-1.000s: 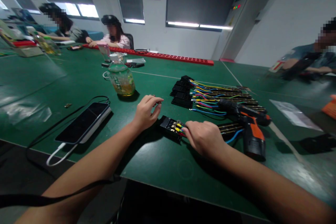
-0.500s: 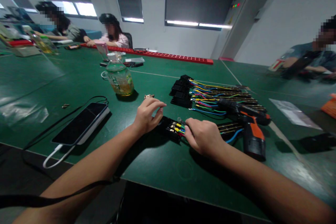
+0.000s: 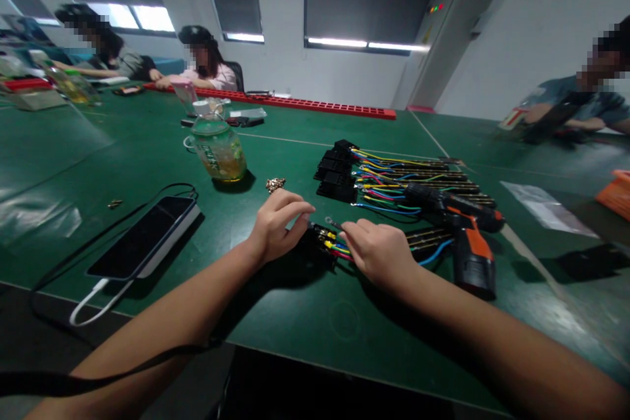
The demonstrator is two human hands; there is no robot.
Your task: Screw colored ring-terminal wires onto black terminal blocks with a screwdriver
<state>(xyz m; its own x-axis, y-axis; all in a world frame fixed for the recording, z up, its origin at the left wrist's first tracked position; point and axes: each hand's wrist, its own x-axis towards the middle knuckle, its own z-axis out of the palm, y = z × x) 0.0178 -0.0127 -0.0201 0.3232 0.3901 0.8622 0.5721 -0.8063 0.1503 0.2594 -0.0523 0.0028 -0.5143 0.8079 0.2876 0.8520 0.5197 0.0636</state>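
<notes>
My right hand (image 3: pixel 378 251) pinches a dark wire with a ring terminal (image 3: pixel 329 220), whose metal eye points left toward my other hand. Thumb and forefinger of my left hand (image 3: pixel 279 228) are curled together; whatever lies between their tips is too small to make out. Below both hands lies a black terminal block (image 3: pixel 317 251), partly hidden by my left fingers. Yellow-sleeved wires in yellow, green, blue and red (image 3: pixel 338 248) run from it under my right hand. A pile of small brass-coloured screws (image 3: pixel 275 184) sits just beyond my left hand.
Several wired black blocks (image 3: pixel 337 185) lie behind my right hand, beside a cordless drill (image 3: pixel 470 243). A bottle of drink (image 3: pixel 219 154) stands at left, with a phone on a power bank (image 3: pixel 142 236) nearer me. Co-workers sit across and at right. A red strip (image 3: pixel 315 104) crosses the back.
The ring terminal in my right hand now stands out more clearly above the block. My left hand has shifted slightly, uncovering more of the screw pile. The view has moved slightly to the right.
</notes>
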